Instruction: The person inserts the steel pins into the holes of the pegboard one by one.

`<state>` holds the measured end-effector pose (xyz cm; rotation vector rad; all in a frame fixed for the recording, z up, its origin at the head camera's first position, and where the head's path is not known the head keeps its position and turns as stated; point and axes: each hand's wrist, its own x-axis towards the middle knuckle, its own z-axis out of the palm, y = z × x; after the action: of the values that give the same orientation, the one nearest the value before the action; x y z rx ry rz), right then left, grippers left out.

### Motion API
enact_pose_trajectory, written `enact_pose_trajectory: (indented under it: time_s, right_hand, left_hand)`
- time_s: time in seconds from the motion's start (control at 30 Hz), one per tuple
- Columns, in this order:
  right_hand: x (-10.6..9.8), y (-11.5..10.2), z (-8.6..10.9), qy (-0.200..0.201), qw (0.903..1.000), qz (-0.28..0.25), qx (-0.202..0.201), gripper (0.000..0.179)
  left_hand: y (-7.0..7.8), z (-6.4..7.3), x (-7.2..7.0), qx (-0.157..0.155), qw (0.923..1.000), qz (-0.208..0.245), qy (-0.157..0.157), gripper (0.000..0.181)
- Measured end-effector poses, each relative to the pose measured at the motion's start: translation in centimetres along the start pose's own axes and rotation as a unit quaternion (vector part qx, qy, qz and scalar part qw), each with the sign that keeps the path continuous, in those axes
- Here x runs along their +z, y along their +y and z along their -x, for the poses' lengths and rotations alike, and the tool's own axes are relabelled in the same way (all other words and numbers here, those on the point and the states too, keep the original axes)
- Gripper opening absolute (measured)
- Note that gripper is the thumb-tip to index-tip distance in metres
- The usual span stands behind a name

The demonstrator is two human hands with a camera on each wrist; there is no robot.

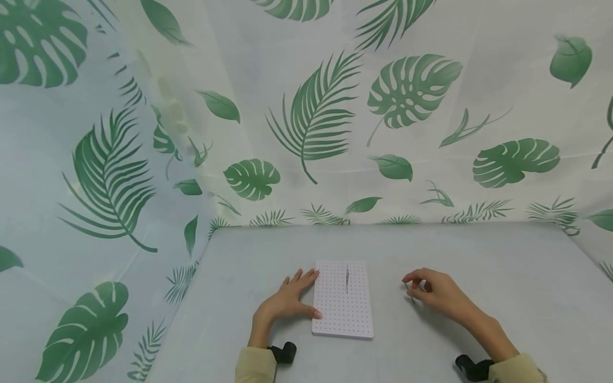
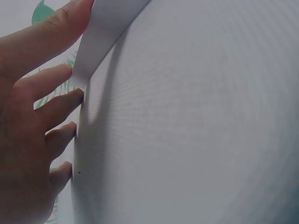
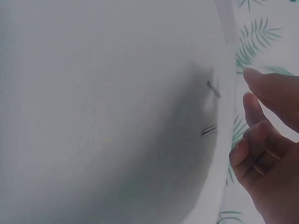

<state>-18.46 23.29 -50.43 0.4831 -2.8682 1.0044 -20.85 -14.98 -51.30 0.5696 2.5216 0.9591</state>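
Note:
A white board [image 1: 342,311] dotted with rows of small holes lies on the table. On its upper part is a slender dark piece [image 1: 347,279]. My left hand [image 1: 287,299] touches the board's left side with spread fingers; its thumb [image 2: 58,28] rests at the board's edge in the left wrist view. To the right of the board, my right hand [image 1: 442,292] is low over the table, fingers loosely bent and nothing visible between the tips. Close by its fingertips, two thin dark pieces lie on the tabletop, a short rod [image 3: 213,89] and a narrow metallic piece [image 3: 209,130].
The pale grey table [image 1: 268,247] reaches back to a white curtain [image 1: 191,69] printed with green leaves, which also hangs on the left. Black wrist devices [image 1: 286,352] sit at both sleeve cuffs.

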Motion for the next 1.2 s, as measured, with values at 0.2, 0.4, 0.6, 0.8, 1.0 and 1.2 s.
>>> enact_pose_trajectory:
  time_s: [0.2, 0.4, 0.6, 0.8, 1.0, 1.2]
  right_hand:
    - [-0.1, 1.3, 0.3, -0.014, 0.9997, 0.019, 0.011, 0.028]
    - [-0.3, 2.0, 0.3, -0.041, 0.9988, 0.023, 0.010, 0.047]
    - [-0.1, 2.5, 0.3, -0.050, 0.9985, 0.019, -0.011, 0.050]
    - [0.1, 2.6, 0.3, -0.055, 0.9983, 0.018, -0.002, 0.049]
    - [0.0, 2.6, 0.4, -0.044, 0.9989, 0.012, 0.003, 0.046]
    - [-0.3, 2.6, 0.5, -0.027, 0.9994, 0.005, 0.021, 0.039]
  left_hand:
    - [0.2, 0.1, 0.0, 0.003, 1.0000, -0.001, -0.001, 0.103]
    - [0.1, -0.1, 0.0, 0.002, 1.0000, -0.004, -0.003, 0.103]
    - [-0.1, -0.1, 0.0, 0.002, 1.0000, -0.003, -0.003, 0.103]
    - [-0.3, -0.3, 0.1, -0.001, 1.0000, 0.000, 0.000, 0.102]
    - [-0.1, -0.2, 0.1, -0.001, 1.0000, 0.003, 0.000, 0.102]
    - [0.0, -0.1, 0.0, 0.001, 1.0000, 0.006, 0.000, 0.102]
